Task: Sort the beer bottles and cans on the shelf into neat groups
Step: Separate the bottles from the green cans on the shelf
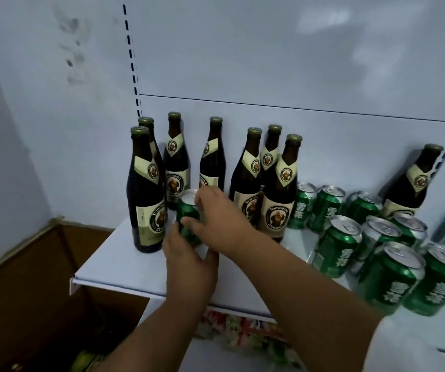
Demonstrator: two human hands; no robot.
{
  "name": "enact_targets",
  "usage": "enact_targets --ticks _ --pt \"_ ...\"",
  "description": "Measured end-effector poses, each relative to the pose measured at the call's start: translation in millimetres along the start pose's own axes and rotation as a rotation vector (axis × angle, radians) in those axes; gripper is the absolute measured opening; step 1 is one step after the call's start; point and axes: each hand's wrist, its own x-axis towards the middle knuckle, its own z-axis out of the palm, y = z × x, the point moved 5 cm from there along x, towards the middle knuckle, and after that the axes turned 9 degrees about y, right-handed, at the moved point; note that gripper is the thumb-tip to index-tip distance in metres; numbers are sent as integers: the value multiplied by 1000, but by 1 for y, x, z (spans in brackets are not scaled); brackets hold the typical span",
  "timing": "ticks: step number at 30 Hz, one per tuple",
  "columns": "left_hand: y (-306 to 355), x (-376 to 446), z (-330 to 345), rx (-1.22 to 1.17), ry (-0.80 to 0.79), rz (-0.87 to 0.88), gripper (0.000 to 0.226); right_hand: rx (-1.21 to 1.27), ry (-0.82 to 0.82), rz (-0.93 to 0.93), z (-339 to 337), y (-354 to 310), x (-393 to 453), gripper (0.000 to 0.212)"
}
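Both hands are on one green can that stands among the brown bottles at the left part of the shelf. The right hand curls over the can from the right, its thumb across the green side and its fingers at the silver top. The left hand comes up from below and wraps the lower part of the can, hiding its base.

The shelf is a white board with a folded front lip, backed by a pale panel with slotted rails. A brown cardboard box sits lower left, and colourful packets, blurred, lie under the shelf.

Seven bottles stand upright around the can: the nearest bottle just left of it, another bottle to the right behind the right wrist, the rest toward the back. A lone bottle stands well apart at the far right, behind the group of cans, which crowd the right part of the shelf in loose rows, touching one another.
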Motion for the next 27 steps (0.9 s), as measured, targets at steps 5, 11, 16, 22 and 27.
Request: enact_targets --ticks 5,11,16,22,27 --pt "6 3 -4 36 -49 105 60 -27 70 104 -16 6 -8 33" --pt "59 -15 2 35 -115 417 61 118 256 241 -114 7 -56 34" --pt "129 -56 35 -202 -403 407 58 10 309 291 -203 19 -100 30" --pt "217 -96 108 -304 -630 459 64 -150 440 353 -300 65 -133 26" --pt "272 -126 165 -236 -691 543 64 -84 494 367 -355 116 -154 23"
